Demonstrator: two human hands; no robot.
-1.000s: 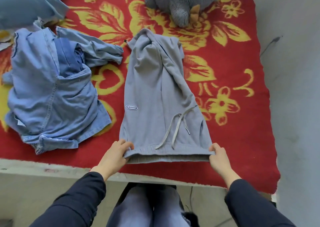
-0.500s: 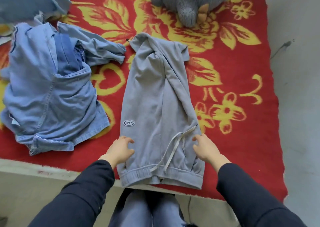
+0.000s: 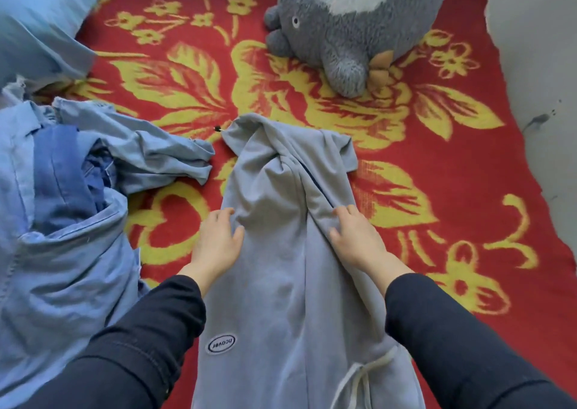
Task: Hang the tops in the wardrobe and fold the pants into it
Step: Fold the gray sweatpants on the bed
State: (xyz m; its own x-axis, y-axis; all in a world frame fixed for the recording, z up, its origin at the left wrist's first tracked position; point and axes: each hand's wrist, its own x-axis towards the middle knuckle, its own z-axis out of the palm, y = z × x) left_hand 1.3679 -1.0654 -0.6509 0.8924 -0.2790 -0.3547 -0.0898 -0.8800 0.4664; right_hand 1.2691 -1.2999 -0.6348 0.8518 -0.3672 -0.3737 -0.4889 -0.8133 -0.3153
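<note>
Grey sweatpants (image 3: 281, 271) lie lengthwise on the red and yellow blanket (image 3: 452, 221), waistband and drawstring nearest me, legs pointing away and twisted at the far end. My left hand (image 3: 217, 241) rests flat on the left side of the pants with fingers spread. On the right side, my right hand (image 3: 356, 237) presses flat beside a long crease. A white oval logo patch (image 3: 220, 343) sits low on the left leg. A crumpled pile of blue denim tops (image 3: 65, 221) lies to the left.
A big grey plush toy (image 3: 352, 24) sits at the far end of the blanket. A light blue pillow (image 3: 40, 24) lies at the top left. A pale wall (image 3: 549, 96) runs along the right edge of the blanket.
Both hands have let go of the waistband and slid up along the pants toward the legs. The view has moved forward and closer over the bed.
</note>
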